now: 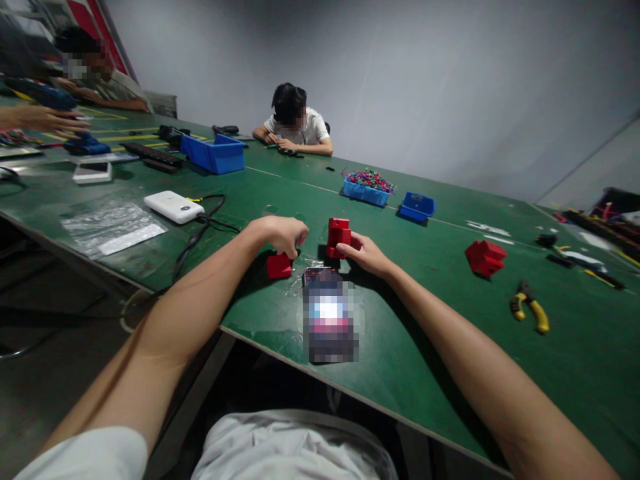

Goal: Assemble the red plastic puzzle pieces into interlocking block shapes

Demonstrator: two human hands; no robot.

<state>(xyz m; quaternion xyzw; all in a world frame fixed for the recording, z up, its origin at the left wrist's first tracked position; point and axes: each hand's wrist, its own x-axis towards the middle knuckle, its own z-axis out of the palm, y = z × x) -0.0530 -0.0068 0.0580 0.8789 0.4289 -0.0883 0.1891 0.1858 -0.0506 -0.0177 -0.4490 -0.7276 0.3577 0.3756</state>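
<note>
My right hand [369,255] has its fingers and thumb closed around a red notched block [339,235], held upright above the table. My left hand [286,233] is closed with its fingertips pinched and pointing down; whatever sits between them is too small to name. Just below those fingertips, a smaller red block [279,267] lies on the green tabletop, and I cannot tell whether they touch. A phone [330,333] with a lit, blurred screen lies between my forearms, near the table edge.
Farther right lie another red block [485,258] and yellow-handled pliers [530,308]. Ahead are a blue bin of coloured wires [367,192] and a small blue bin [417,207]. A white power bank [174,207] with black cable lies left. Two people sit across; another person's hand [50,120] reaches in.
</note>
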